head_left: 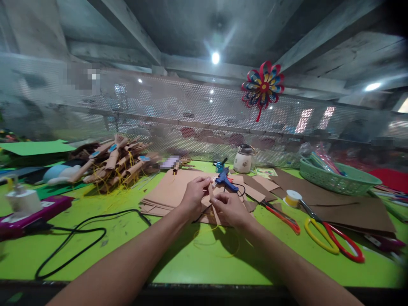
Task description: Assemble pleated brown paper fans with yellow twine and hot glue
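Both my hands meet over a stack of brown card sheets [172,191] on the green table [127,238]. My left hand [194,196] pinches the top of a narrow brown paper strip [213,200]. My right hand [230,209] grips the same strip lower down, fingers closed round it. A blue glue gun [225,180] lies just beyond my fingertips on the card. Thin yellow thread [216,238] trails on the table below my hands.
A black cable [79,238] loops at the left, near a magenta box [32,212]. A heap of rolled brown paper pieces [117,163] lies at the back left. Red and yellow scissors [331,238], a green basket [338,178] and a jar [242,160] stand at the right.
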Available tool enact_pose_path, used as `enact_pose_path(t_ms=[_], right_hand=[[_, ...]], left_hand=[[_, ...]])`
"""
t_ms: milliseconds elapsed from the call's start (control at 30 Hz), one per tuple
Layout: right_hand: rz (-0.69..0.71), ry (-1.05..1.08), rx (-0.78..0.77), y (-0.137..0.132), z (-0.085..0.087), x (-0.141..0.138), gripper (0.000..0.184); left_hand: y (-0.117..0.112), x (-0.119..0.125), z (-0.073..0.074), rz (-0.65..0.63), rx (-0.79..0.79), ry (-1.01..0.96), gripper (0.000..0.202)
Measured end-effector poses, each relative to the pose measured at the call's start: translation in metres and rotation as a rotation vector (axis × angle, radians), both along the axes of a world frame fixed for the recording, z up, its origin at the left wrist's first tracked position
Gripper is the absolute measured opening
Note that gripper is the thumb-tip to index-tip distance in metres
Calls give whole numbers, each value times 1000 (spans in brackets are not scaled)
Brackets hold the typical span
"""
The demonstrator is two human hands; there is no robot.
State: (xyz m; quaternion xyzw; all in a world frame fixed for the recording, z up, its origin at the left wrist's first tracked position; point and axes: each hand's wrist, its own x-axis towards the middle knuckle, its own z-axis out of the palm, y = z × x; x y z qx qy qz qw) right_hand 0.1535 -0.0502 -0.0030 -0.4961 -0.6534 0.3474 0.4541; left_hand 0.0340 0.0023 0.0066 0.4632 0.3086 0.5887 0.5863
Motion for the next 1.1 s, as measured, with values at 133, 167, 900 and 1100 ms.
enact_pose_path(t_ms=[133,167,900,1100], right_hand=[[-19,39,9,2,-1,2,23],[-16,57,6,2,0,2,22],[185,155,-137,1,5,8,18],[185,98,-141,5,5,8,14]], left_hand=[[1,1,-2,-9,-20,-19,23],[2,1,-2,-10,-26,-20,23],[15,-9,5,154,-93,-109,14],[16,-11,7,163,-87,-147,14]])
